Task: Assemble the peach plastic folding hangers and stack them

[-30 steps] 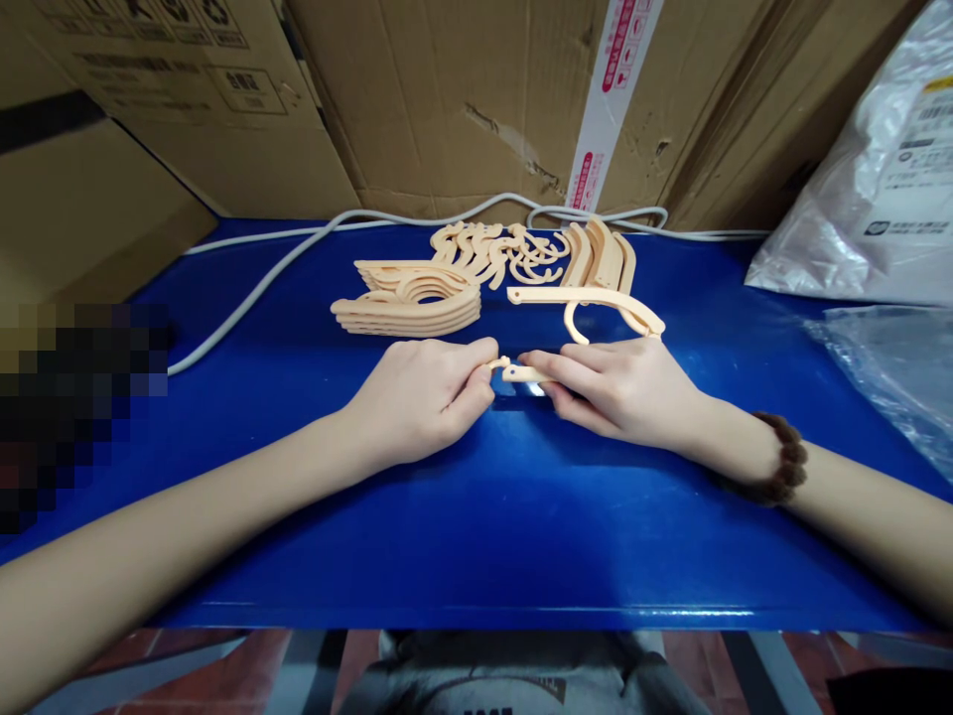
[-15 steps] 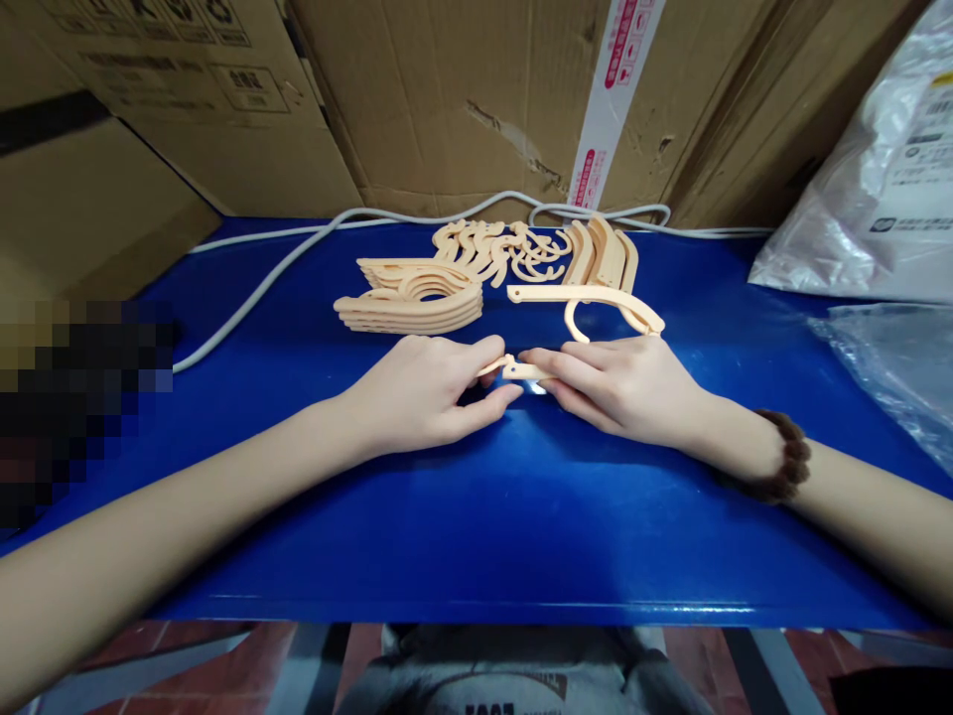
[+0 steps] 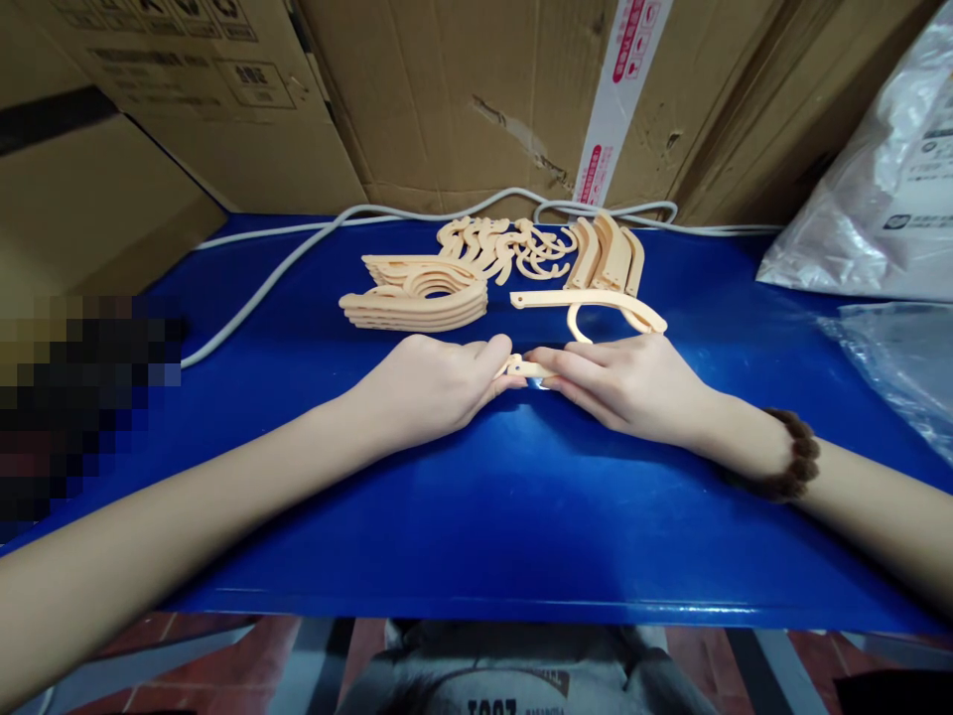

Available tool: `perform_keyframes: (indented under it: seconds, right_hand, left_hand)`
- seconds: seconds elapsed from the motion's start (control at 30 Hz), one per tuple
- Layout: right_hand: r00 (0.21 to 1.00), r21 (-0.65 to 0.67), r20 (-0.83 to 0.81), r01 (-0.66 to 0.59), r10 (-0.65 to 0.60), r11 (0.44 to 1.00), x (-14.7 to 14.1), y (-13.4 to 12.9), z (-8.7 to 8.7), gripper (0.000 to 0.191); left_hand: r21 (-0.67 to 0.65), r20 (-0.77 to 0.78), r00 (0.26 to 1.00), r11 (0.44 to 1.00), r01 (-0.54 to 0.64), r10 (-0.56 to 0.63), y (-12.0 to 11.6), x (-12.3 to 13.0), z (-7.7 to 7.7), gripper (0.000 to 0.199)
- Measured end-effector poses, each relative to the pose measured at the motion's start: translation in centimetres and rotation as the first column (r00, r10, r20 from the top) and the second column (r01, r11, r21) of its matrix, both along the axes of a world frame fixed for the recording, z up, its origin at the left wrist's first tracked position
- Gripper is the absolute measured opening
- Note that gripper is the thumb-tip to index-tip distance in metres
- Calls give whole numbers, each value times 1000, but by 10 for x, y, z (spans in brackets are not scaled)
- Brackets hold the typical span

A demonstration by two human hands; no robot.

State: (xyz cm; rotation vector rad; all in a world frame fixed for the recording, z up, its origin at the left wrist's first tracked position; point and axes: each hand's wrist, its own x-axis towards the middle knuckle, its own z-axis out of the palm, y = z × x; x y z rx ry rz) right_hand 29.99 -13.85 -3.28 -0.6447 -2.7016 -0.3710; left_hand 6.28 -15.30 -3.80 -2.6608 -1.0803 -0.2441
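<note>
Close together over the blue table, my left hand [image 3: 447, 392] and my right hand [image 3: 625, 382] meet at small beige plastic pieces. The left fingers pinch a small beige piece [image 3: 503, 369], mostly hidden by them. A beige bar [image 3: 530, 368] with a hole at its end is gripped by the right fingers. Just beyond the right hand lies a long curved beige arm [image 3: 573, 297] with a hook [image 3: 573, 323] beside it. Stacked beige hanger-shaped parts [image 3: 417, 308] lie beyond the left hand.
Loose beige hooks [image 3: 513, 246] and curved arms [image 3: 607, 253] lie at the back of the blue table [image 3: 476, 516]. Behind runs a white cable [image 3: 283, 260] before cardboard boxes [image 3: 447, 99]. Plastic-wrapped packages [image 3: 871, 218] sit at the right.
My left thumb and fingers have closed in on the small piece and moved slightly toward the right hand. The right hand keeps its grip. The view has shifted slightly.
</note>
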Motion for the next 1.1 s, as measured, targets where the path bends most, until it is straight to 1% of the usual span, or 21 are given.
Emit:
perform_keyframes:
  seconds: [0.13, 0.3, 0.37, 0.43, 0.53, 0.6, 0.93, 1.1]
  right_hand:
    - [1000, 7, 1, 4, -4, 1000, 0, 0, 0, 37]
    - [1000, -29, 0, 7, -7, 1000, 0, 0, 2, 38]
    - [1000, -60, -13, -3, 2, 998, 0, 0, 2, 37]
    - [999, -97, -30, -19, 17, 995, 1, 1, 2, 36]
    - [999, -150, -46, -24, 17, 988, 2, 3, 0, 35]
    - [999, -186, -38, -17, 10, 982, 2, 4, -1, 35]
    - [1000, -247, -16, 9, -14, 969, 3, 5, 0, 36]
    - [1000, -226, -24, 12, -18, 974, 4, 5, -1, 33]
  left_hand:
    - [91, 34, 998, 994, 57, -60, -1, 0, 1, 43]
    - [98, -33, 998, 994, 48, -45, -2, 1, 5, 44]
    - [126, -60, 997, 991, 54, -46, -2, 1, 7, 46]
    - [199, -84, 995, 977, 76, -61, -2, 1, 8, 48]
    - [325, -104, 990, 937, 126, -97, -2, 0, 7, 46]
    - [362, -105, 988, 921, 143, -112, -2, 0, 7, 44]
    - [346, -100, 990, 929, 133, -105, -3, 0, 5, 43]
    - [342, -77, 989, 929, 144, -125, -3, 1, 6, 44]
